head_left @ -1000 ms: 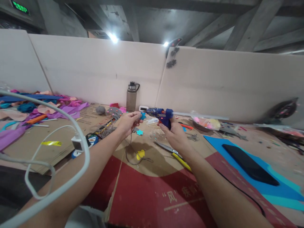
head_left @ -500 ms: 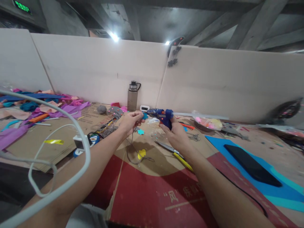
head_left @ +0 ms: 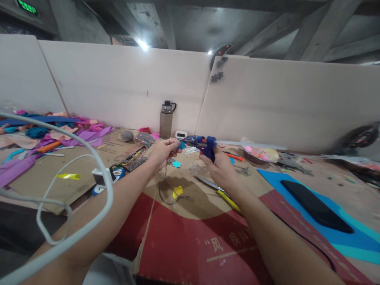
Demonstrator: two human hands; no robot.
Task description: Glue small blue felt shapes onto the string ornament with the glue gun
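My right hand (head_left: 219, 165) is closed around the grip of a blue hot glue gun (head_left: 199, 143), whose nozzle points left. My left hand (head_left: 162, 152) pinches a small blue foam piece (head_left: 181, 145) right at the nozzle tip. A thin grey cord (head_left: 165, 185) hangs from the left hand down to the cardboard. A blue foam flower (head_left: 176, 164) and a yellow foam shape (head_left: 177, 192) lie on the cardboard (head_left: 184, 237) below the hands.
Yellow-handled scissors (head_left: 219, 190) lie under my right wrist. A grey water bottle (head_left: 165, 119) stands at the white partition. A black phone (head_left: 316, 206) rests on blue foam sheet at right. Coloured foam scraps (head_left: 44, 136) and a white charger (head_left: 99, 177) with cable sit at left.
Both hands stay together at the glue gun nozzle; only the view has shifted slightly.
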